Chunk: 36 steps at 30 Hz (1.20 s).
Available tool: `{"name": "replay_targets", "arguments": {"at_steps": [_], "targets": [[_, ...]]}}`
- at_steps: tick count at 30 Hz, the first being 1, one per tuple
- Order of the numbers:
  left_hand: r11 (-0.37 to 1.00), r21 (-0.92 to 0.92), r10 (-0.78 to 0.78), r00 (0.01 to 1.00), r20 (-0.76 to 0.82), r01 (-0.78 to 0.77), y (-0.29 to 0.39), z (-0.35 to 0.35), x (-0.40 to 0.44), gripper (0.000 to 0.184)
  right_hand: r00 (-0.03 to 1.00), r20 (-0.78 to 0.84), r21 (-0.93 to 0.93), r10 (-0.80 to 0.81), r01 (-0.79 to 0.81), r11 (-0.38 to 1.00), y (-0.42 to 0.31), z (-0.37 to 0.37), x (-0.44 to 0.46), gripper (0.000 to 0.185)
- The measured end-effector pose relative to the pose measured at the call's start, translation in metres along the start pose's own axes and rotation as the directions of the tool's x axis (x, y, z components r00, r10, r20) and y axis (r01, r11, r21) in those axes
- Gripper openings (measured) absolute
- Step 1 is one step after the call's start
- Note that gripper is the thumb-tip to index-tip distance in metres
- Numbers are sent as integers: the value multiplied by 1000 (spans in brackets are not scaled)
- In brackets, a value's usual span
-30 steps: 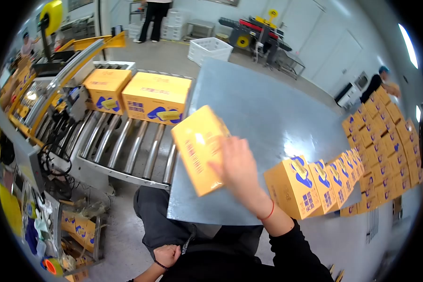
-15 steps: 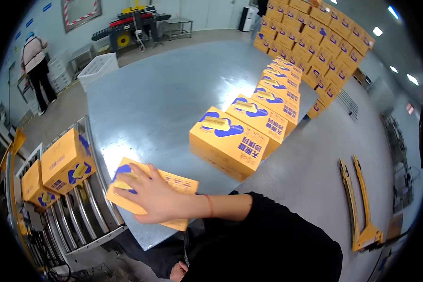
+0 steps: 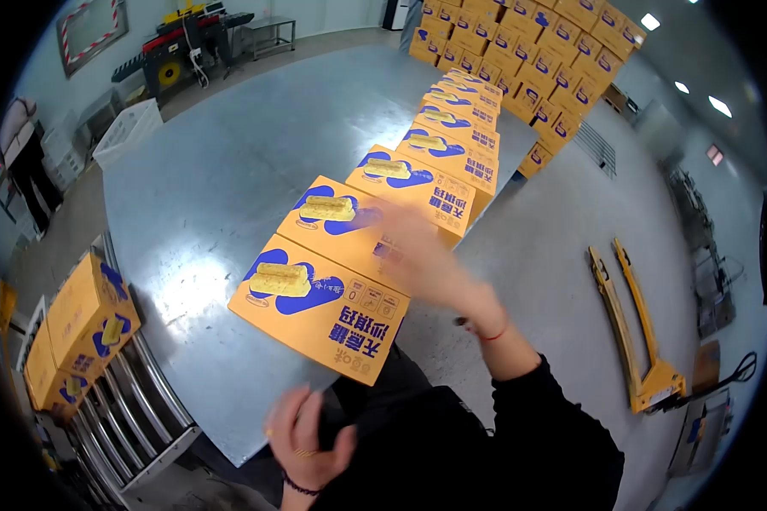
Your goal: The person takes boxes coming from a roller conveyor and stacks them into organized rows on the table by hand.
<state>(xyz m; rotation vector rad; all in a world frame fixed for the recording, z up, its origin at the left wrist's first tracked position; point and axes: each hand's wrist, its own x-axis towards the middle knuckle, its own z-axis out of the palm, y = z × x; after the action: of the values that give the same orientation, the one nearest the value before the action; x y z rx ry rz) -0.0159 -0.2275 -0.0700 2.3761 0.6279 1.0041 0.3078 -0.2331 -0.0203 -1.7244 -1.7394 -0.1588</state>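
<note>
Fingers apart, the left hand [image 3: 310, 456] is near the front carton [image 3: 315, 319] on the worktop [image 3: 187, 187]; the right hand [image 3: 428, 264], fingers too blurred to judge, is over the next carton [image 3: 315, 232], where level contact suits.

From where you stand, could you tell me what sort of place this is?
Probably a food factory's packing area: a roller conveyor carries printed cartons, matching cartons are stacked high beyond the metal table, and a yellow pallet jack stands on the floor.
</note>
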Motion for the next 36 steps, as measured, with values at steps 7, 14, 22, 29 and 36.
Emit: {"name": "replay_targets", "arguments": {"at_steps": [7, 14, 22, 29, 36], "targets": [[915, 348, 125, 963, 240, -206, 20, 73, 68, 56, 873, -258, -445, 415, -488, 750, 202, -58, -67, 77], [892, 389, 170, 969, 179, -229, -8, 89, 82, 54, 698, -465, 60, 545, -589, 806, 235, -15, -53, 67], [855, 481, 61, 957, 284, -197, -162, 49, 263, 65, 695, -523, -111, 493, -630, 769, 290, 74, 104, 80], [792, 595, 54, 987, 149, -133, -208, 61, 356, 63, 727, -264, 258, 634, -580, 773, 339, 122, 241, 84], [953, -181, -69, 756, 651, 243, -93, -4, 158, 18, 909, -162, 199, 383, -350, 915, 258, 171, 215, 56]]}}
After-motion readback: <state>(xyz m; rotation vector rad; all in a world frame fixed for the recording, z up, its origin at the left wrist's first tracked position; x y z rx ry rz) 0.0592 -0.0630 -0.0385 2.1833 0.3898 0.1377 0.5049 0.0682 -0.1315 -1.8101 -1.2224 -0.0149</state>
